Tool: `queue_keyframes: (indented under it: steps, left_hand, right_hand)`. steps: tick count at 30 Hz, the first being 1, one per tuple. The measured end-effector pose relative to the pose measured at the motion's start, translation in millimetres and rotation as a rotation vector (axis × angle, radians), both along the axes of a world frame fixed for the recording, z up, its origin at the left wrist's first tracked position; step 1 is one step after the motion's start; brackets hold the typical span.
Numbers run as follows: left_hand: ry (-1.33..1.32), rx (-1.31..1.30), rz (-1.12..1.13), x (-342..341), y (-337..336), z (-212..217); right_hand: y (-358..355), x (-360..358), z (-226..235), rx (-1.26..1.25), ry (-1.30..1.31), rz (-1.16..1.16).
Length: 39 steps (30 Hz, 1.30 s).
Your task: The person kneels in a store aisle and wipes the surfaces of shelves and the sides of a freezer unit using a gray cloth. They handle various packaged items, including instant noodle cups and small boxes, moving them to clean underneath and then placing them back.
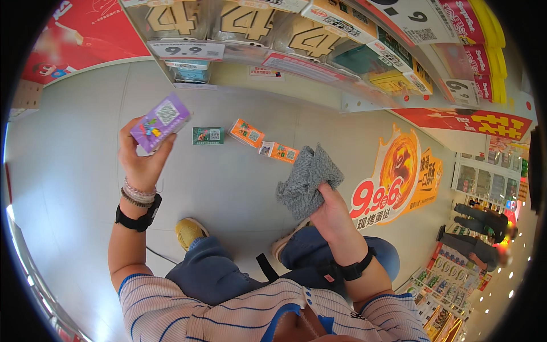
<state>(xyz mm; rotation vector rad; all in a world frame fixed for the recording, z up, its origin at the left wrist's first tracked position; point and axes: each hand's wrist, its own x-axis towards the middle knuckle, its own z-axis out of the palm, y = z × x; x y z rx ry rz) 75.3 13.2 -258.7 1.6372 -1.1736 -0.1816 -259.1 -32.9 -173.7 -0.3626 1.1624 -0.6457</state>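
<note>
While our left grip [141, 161] is clamped on the purple box [162, 122], thumb along one long edge and fingers at the opposite side, that box hangs to the left of the green packet [208, 135] on the floor [176, 176]. We judge it light and fairly stiff, perhaps slick on its printed face and easy to dent, so its long edges suit a gentle pinch. Our right grip [332, 206] is closed on the grey knitted cloth [307, 182], well right of the green packet; we expect it soft and limp, best gathered by a thick fold. Two orange packets [247, 133] lie right of the green packet.
</note>
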Motion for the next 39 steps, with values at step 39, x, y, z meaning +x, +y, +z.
queue_keyframes:
  steps: [39]
  left_hand:
    - [-0.602, 0.115, 0.068, 1.8, -93.2, -11.9]
  right_hand:
    - [5.1, 2.9, -10.9, -0.042, 0.097, 0.061]
